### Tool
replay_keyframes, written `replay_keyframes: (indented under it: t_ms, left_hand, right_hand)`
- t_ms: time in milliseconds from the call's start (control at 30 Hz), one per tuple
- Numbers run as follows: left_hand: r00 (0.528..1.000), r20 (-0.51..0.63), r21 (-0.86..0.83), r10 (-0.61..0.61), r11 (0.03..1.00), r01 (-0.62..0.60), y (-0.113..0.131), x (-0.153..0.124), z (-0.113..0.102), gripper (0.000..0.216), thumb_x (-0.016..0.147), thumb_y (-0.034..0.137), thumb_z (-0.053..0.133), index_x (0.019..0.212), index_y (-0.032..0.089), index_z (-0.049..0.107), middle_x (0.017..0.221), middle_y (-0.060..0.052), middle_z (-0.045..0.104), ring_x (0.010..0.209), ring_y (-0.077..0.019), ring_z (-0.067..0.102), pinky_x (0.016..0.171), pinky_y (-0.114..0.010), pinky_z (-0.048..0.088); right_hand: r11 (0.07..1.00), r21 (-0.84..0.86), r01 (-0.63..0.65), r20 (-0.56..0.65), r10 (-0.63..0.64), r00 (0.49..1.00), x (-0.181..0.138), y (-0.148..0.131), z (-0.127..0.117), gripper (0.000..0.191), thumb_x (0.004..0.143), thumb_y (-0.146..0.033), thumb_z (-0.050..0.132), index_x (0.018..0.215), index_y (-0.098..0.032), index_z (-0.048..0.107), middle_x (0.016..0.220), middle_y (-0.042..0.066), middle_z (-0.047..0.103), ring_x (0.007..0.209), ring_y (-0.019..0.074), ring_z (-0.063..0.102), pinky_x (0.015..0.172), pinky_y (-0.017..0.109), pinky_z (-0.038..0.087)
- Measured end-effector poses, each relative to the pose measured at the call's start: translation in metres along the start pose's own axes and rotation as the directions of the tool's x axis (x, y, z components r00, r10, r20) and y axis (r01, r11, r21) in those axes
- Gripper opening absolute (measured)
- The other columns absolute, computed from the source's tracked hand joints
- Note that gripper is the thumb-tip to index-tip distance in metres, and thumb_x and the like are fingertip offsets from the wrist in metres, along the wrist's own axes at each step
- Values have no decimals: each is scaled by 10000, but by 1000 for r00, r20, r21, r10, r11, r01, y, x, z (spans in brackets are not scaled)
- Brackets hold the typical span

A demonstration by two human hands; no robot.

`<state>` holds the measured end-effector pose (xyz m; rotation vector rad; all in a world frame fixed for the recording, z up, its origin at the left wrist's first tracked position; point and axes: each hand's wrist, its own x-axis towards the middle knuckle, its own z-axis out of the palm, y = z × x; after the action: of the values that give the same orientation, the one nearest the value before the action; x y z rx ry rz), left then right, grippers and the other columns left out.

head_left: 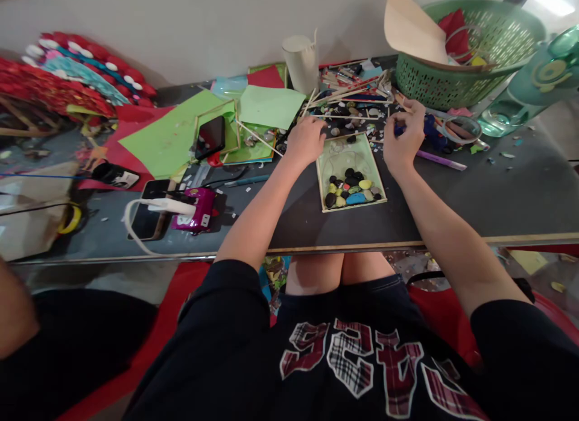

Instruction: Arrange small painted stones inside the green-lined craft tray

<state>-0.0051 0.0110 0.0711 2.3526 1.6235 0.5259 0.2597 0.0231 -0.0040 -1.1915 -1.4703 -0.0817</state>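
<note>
A small rectangular frame (320, 177) with a pale green backing lies flat on the table, in front of and between my hands. Black, yellow, blue and other coloured pebbles (355, 198) cluster along its near end, and a dark pebble (351, 139) sits near its far edge. My left hand (306, 139) is beside the frame's far left corner, fingers bent down and close together near a thin wooden stick (346, 117); what they hold, if anything, is hidden. Right of the frame, my right hand (404, 139) is raised slightly, thumb and fingertips drawn together around something too small to make out.
Loose sticks and pebbles are strewn behind the frame. A white cup (301, 65), green basket (470, 77), bottle (525, 98) and tape roll (461, 130) stand around. Phones (210, 137), coloured paper (167, 137) and a purple power adapter (195, 210) lie left. Another person's arm (15, 312) shows.
</note>
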Motion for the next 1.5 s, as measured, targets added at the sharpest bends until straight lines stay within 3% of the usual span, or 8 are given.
replay_keyframes:
  t_ms: [167, 300, 467, 800, 967, 1133, 1300, 1500]
  left_hand:
    - [998, 23, -119, 51, 992, -48, 24, 58, 10, 394, 1012, 315, 447, 1324, 227, 672, 1208, -128, 739, 1401, -325, 524, 1213, -452, 352]
    - [995, 74, -122, 70, 991, -60, 58, 100, 26, 401, 943, 344, 586, 1318, 245, 691, 1183, -126, 768, 1322, -343, 580, 1142, -468, 410]
    - [991, 136, 6, -10, 1000, 9, 89, 127, 45, 392, 855, 252, 699, 1233, 162, 740, 1232, -194, 751, 1177, -361, 666, 994, -478, 495]
    - [991, 134, 64, 30, 997, -38, 76, 155, 56, 303, 917, 168, 608, 1178, 146, 759, 1185, -197, 765, 1230, -362, 642, 1020, -507, 480]
    - [968, 233, -138, 97, 988, -66, 59, 110, 16, 344, 993, 464, 547, 1274, 351, 711, 1114, -85, 801, 1226, -315, 665, 992, -442, 501]
    - [965, 165, -124, 205, 975, -186, 29, 0, -20, 447, 1042, 505, 465, 1263, 220, 730, 1128, -105, 804, 1095, -281, 727, 1031, -428, 506]
    - [938, 227, -52, 262, 965, -257, 1, -52, -2, 294, 989, 406, 605, 1093, 244, 827, 1076, -83, 833, 1065, -304, 762, 1051, -512, 542]
    - [909, 206, -404, 363, 878, -259, -8, -47, 14, 230, 903, 426, 754, 1004, 248, 857, 1150, -34, 822, 1152, -263, 764, 1110, -408, 582]
  right_hand:
    - [997, 71, -43, -36, 46, 998, -2, 10, 0, 430, 1048, -458, 381, 1422, -248, 386, 1128, 98, 688, 1114, 303, 706, 1078, 675, 472]
    - [997, 72, -15, -109, 22, 994, 0, 19, -3, 447, 1034, -418, 341, 1442, -237, 333, 1156, 115, 652, 1137, 314, 700, 1046, 657, 468]
    - [996, 90, -21, -256, 44, 966, 5, -2, -6, 348, 981, -458, 423, 1261, -257, 372, 911, 32, 588, 917, 273, 680, 981, 591, 505]
    - [999, 12, -32, -144, 33, 989, 1, -4, -1, 402, 1053, -481, 284, 1381, -263, 365, 1022, 80, 617, 1062, 286, 693, 1031, 599, 512]
    - [990, 110, -84, -109, 96, 989, 3, -23, -6, 334, 1017, -447, 346, 1297, -264, 345, 995, 65, 611, 1023, 289, 690, 1036, 610, 502]
    - [994, 106, -31, -98, 42, 994, 3, -35, -6, 303, 1009, -416, 408, 1272, -271, 368, 960, 48, 629, 963, 270, 699, 985, 597, 562]
    - [994, 107, -4, -4, 4, 1000, -2, -23, 0, 375, 1026, -466, 422, 1339, -259, 429, 1036, 74, 642, 1077, 288, 694, 1036, 593, 538]
    - [1000, 13, -27, 91, 25, 996, -6, -3, 4, 414, 1051, -477, 382, 1385, -260, 492, 1241, 122, 605, 1183, 293, 649, 1045, 586, 525]
